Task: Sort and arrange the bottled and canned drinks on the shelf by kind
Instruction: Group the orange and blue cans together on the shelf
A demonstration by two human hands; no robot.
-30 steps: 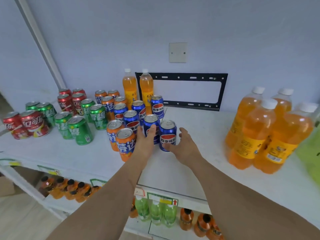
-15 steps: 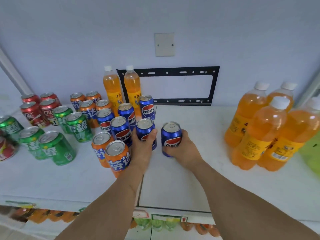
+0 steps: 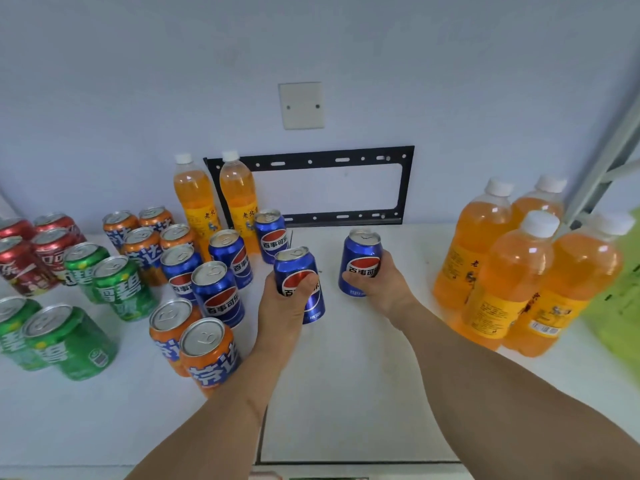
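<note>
blue cans [image 3: 217, 296], orange bottles [image 3: 498, 271], white shelf [image 3: 346, 393]

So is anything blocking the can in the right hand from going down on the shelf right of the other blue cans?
Nothing visible. The right hand grips a blue can over bare white shelf; the orange bottles stand clear further right, the left hand's can to its left.

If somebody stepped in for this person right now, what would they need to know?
Left hand grips one blue can; right hand grips another blue can.
Four blue cans stand in a line beside the orange cans; green cans and red cans are grouped further left.
Left to do: place both held cans with the blue group. Two orange bottles stand apart from the four on the right.
</note>
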